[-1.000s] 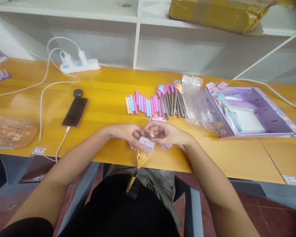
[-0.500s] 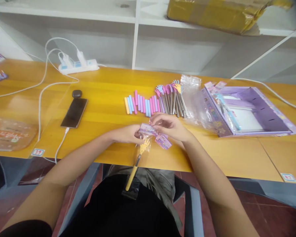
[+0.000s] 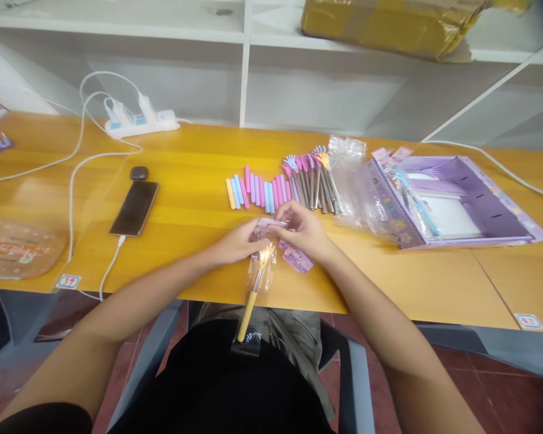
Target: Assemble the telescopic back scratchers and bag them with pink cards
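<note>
Between my hands is a clear plastic bag (image 3: 268,278) with a yellow hand-shaped stick (image 3: 248,316) inside, its handle hanging past the table edge. My left hand (image 3: 242,243) pinches the bag's top from the left. From the right, my right hand (image 3: 302,229) pinches the pale printed card (image 3: 269,225) at the same end. Purple-pink cards (image 3: 297,258) lie on the table just below my right hand. Beyond my hands are a row of coloured handles (image 3: 257,191) and a pile of metal sticks with hand-shaped heads (image 3: 317,175).
Clear bags (image 3: 350,181) lie beside a purple display box (image 3: 498,205) on the right. To the left are a phone (image 3: 134,208), a black case (image 3: 139,173), a power strip (image 3: 145,123) with white cables and an orange pouch (image 3: 20,250). Shelves stand behind the table.
My hands have drawn closer together at the card. The bagged yellow stick has swung slightly right and hangs more upright. The card is more covered by my fingers.
</note>
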A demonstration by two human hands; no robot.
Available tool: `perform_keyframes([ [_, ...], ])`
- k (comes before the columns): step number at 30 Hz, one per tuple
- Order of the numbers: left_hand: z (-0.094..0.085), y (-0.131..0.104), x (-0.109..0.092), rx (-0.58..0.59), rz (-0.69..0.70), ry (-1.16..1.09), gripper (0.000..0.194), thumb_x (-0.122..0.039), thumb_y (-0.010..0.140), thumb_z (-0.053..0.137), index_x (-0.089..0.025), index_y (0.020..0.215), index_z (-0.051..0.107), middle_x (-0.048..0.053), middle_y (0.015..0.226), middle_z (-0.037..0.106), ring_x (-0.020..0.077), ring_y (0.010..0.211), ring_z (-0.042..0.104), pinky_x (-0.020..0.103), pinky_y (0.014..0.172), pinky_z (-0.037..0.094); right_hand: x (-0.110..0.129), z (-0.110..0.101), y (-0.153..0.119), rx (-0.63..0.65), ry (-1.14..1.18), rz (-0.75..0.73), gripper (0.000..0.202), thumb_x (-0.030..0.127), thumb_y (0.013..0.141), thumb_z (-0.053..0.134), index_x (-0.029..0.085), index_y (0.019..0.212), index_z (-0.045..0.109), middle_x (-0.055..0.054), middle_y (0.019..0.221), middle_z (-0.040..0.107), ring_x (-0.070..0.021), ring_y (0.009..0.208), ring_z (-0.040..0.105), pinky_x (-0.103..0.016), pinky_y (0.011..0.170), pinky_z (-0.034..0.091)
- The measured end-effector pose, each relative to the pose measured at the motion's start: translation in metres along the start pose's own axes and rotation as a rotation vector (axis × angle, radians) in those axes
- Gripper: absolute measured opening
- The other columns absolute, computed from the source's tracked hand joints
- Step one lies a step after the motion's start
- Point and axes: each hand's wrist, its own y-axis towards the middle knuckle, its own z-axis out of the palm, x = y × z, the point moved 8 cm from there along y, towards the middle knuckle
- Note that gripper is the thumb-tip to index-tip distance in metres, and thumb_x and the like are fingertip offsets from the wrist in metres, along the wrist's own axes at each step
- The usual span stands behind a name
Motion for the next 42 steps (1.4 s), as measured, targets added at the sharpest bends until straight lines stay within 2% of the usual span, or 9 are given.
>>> perform_keyframes([
  [4,-0.006,0.004,0.003,-0.113,0.029,0.019,0.043,-0.048,0.101,0.072,-0.018,0.132,0.066,0.013,0.135,0.074,0.0253,0.123,0.070,0.038,0.109,0.052,-0.006,0.004,0.004,0.005,-0.016,-0.041,0.039,0.046,0.091,0.087,0.023,0.107,0.060,-0.001,0.094,0.065,-0.0167,0.080,0.062,-0.029,0.068,0.050],
  [10,-0.010,0.008,0.002,-0.125,0.034,0.024,0.042,-0.050,0.104,0.069,-0.018,0.131,0.065,0.012,0.136,0.075,0.0257,0.127,0.068,0.038,0.112,0.050,-0.007,0.006,0.003,0.092,0.162,0.031,0.045,0.056,0.096,0.080,0.024,0.125,0.066,-0.002,0.099,0.067,-0.0154,0.077,0.062,-0.027,0.064,0.050],
  [14,-0.011,0.007,0.003,-0.113,0.023,0.113,0.032,-0.043,0.106,0.066,-0.018,0.126,0.066,0.010,0.128,0.076,0.0241,0.119,0.070,0.038,0.109,0.051,-0.012,0.002,0.002,0.045,0.223,0.137,0.047,0.070,0.104,0.063,0.023,0.109,0.072,0.002,0.077,0.059,-0.0136,0.061,0.052,-0.026,0.052,0.039],
  [18,-0.008,0.007,0.002,-0.089,0.020,0.165,0.032,-0.042,0.106,0.066,-0.019,0.128,0.067,0.010,0.128,0.076,0.0238,0.117,0.071,0.038,0.107,0.052,-0.014,0.004,0.004,0.033,0.139,0.157,0.045,0.068,0.096,0.077,0.023,0.099,0.072,0.003,0.074,0.060,-0.0122,0.058,0.047,-0.026,0.052,0.036],
  [22,-0.009,0.006,0.002,-0.099,-0.013,0.200,0.026,-0.039,0.106,0.065,-0.019,0.123,0.069,0.009,0.122,0.078,0.0234,0.111,0.072,0.036,0.102,0.054,-0.005,0.003,0.008,0.032,0.024,0.037,0.044,0.066,0.096,0.077,0.022,0.094,0.072,0.000,0.078,0.066,-0.0156,0.069,0.058,-0.028,0.062,0.047],
  [28,-0.009,0.007,0.000,-0.096,0.026,0.192,0.025,-0.040,0.107,0.064,-0.020,0.121,0.072,0.009,0.121,0.078,0.0236,0.112,0.072,0.036,0.103,0.053,0.008,-0.006,0.005,-0.026,-0.189,-0.146,0.035,0.057,0.101,0.076,0.023,0.098,0.074,-0.003,0.085,0.070,-0.0175,0.074,0.063,-0.031,0.067,0.049],
  [33,-0.015,0.007,0.001,-0.135,0.031,0.190,0.028,-0.043,0.107,0.064,-0.020,0.120,0.074,0.008,0.121,0.079,0.0235,0.112,0.072,0.035,0.102,0.052,0.026,-0.003,-0.001,0.028,-0.209,-0.313,0.046,0.052,0.084,0.096,0.026,0.114,0.074,-0.004,0.103,0.070,-0.0173,0.076,0.065,-0.035,0.072,0.057],
  [38,-0.017,0.006,0.006,-0.159,-0.017,0.172,0.037,-0.051,0.106,0.065,-0.018,0.120,0.073,0.008,0.116,0.079,0.0228,0.106,0.072,0.034,0.097,0.052,0.039,-0.008,-0.008,-0.066,-0.332,-0.441,0.010,0.036,0.101,0.079,0.027,0.104,0.078,-0.008,0.109,0.069,-0.0202,0.083,0.065,-0.037,0.071,0.056],
  [42,-0.015,0.007,0.008,-0.146,0.002,0.151,0.040,-0.055,0.105,0.065,-0.018,0.118,0.073,0.008,0.115,0.078,0.0222,0.106,0.072,0.034,0.098,0.052,0.042,-0.005,-0.010,-0.049,-0.360,-0.515,0.004,0.030,0.102,0.077,0.028,0.104,0.080,-0.007,0.105,0.069,-0.0210,0.084,0.064,-0.039,0.073,0.057],
])
